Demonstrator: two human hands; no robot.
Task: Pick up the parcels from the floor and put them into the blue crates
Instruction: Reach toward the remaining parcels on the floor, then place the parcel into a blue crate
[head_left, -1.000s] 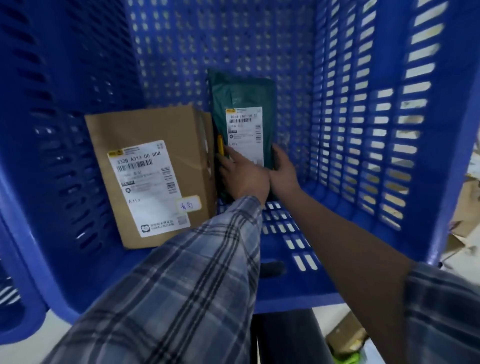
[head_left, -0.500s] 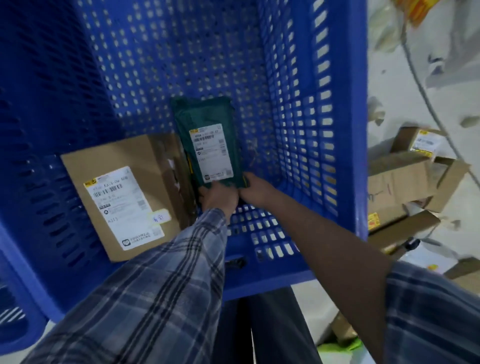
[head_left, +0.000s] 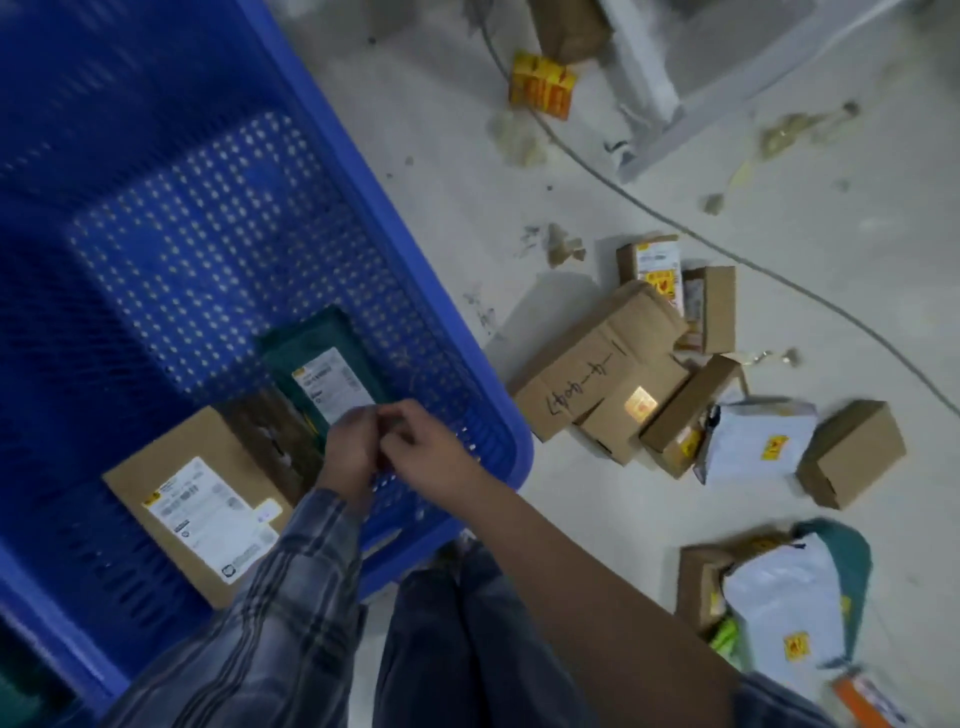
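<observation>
The blue crate (head_left: 415, 270) fills the left half of the head view. Inside it a dark green parcel (head_left: 311, 343) with a white label stands against the far wall, and a cardboard box (head_left: 171, 467) with a large white label lies to its left. My left hand (head_left: 350, 452) and my right hand (head_left: 434, 452) hover close together just in front of the green parcel, fingers loosely curled and holding nothing. Motion blur hides whether the fingertips touch each other.
On the floor right of the crate lies a heap of cardboard boxes (head_left: 597, 364), a white poly bag (head_left: 753, 441) and a small box (head_left: 852, 452). Nearer me lies another white bag (head_left: 784, 597). A cable (head_left: 779, 275) crosses the floor; a yellow carton (head_left: 543, 88) sits far back.
Both hands have let go of the green parcel and pulled back from it. The view has swung right and up, so the floor parcels now show.
</observation>
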